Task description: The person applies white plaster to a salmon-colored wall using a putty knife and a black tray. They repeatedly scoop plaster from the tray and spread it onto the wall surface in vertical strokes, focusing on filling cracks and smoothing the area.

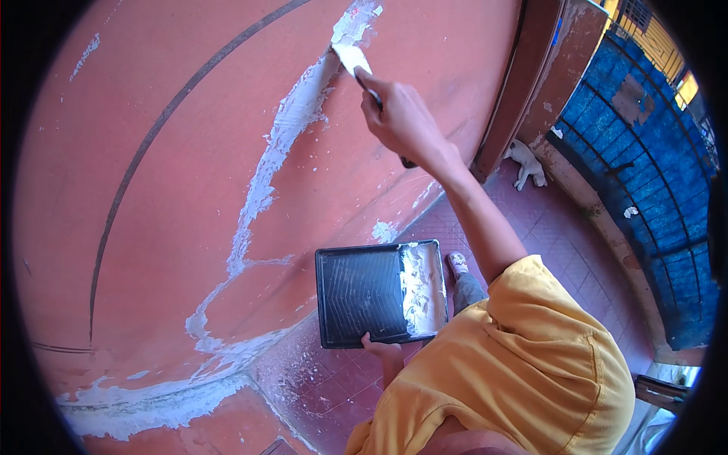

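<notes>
My right hand (403,120) is wrapped round the dark handle of a putty knife (353,59), up against the red wall (182,182). White paste coats the knife's blade, which meets the wall at the upper part of a long pale strip of filler (292,114). Lower down, my left hand (381,349) grips the near edge of a black paint tray (360,292), thumb over the rim and the other fingers mostly hidden. White paste (419,292) lies in the tray's right end; its ribbed slope is mostly bare.
More filler (167,402) runs along the wall's lower left. A white animal (527,164) lies on the tiled floor (557,216) by the brown door frame (523,83). A metal-barred fence with blue sheeting (637,174) stands on the right. My shoe (457,263) shows beside the tray.
</notes>
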`<state>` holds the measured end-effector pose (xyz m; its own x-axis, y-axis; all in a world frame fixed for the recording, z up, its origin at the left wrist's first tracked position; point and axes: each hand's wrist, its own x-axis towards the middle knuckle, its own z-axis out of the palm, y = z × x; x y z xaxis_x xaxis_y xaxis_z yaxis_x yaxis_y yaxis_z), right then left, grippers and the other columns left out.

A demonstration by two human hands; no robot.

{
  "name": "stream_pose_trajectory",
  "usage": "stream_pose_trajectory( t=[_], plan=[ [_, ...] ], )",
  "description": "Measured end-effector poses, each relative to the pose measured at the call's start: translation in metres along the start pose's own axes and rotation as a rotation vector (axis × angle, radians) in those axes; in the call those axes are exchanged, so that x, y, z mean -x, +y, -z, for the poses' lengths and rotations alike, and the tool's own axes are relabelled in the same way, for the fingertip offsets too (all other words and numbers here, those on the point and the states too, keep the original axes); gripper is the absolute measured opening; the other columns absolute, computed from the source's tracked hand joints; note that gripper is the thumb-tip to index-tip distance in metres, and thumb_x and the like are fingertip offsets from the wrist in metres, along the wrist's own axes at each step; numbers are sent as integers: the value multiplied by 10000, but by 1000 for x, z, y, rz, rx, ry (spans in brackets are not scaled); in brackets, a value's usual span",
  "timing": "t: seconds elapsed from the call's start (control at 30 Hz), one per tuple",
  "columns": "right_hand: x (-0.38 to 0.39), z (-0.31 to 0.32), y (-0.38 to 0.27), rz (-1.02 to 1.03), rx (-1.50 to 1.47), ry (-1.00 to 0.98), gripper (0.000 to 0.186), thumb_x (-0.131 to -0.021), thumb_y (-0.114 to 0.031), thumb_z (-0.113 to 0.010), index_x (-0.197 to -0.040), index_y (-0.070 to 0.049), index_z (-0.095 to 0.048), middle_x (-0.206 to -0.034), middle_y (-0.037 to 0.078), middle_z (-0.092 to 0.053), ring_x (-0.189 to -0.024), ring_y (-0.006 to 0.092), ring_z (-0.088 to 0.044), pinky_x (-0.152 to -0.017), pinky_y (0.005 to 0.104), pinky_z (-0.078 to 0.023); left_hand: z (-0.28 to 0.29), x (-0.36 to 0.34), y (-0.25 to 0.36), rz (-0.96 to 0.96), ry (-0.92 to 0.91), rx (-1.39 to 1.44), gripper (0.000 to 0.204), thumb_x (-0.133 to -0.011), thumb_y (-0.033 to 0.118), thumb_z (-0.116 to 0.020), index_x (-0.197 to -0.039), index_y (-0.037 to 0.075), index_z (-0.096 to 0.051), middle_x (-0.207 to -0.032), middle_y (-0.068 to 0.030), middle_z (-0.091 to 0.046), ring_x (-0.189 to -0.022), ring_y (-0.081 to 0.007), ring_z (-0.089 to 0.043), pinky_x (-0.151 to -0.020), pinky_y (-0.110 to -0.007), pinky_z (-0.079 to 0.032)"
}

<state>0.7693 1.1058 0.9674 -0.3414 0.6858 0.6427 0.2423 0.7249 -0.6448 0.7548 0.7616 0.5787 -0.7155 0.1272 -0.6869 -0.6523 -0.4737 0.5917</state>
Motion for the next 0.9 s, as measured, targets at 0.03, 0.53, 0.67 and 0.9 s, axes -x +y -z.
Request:
stream_pose_trajectory(
  t=[0.03,0.53,0.67,0.9],
  plan=[
    [6,-6,0,3,-6,-15,410,-892,-71,-546,-1291,20,-577,-568,242,-490,-455,308,-508,-522,417,-414,0,-1,0,0,4,-7,586,-813,376,-502,-1242,-19,-552,-1234,-163,-592,-1098,-342,-562,-959,-483,-424],
    [101,60,67,-991,-1287,-819,399,-1054,-255,-389,-1406,-70,-369,-922,26,-495,-524,11,-393,-383,143,-370,0,-19,-19,26,-63,42,656,-759,425,-510,-1254,-3,-554,-1285,-170,-579,-1144,-363,-545,-973,-524,-415],
    [79,98,75,-1025,-1861,-457,201,-1053,-199,-375,-1150,-22,-375,-910,69,-455,-491,4,-371,-326,116,-338,-23,-10,-26,55,-28,85,669,-744,415,-518,-1265,-3,-549,-1309,-179,-563,-1176,-372,-527,-989,-537,-408],
    [84,110,83,-605,-891,-935,330,-1044,-356,-449,-1176,-64,-529,-755,28,-593,-428,38,-488,-379,169,-417,-81,52,-27,119,-84,182,674,-759,453,-570,-1290,38,-556,-1302,-147,-581,-1161,-367,-535,-986,-537,-422]
  ],
)
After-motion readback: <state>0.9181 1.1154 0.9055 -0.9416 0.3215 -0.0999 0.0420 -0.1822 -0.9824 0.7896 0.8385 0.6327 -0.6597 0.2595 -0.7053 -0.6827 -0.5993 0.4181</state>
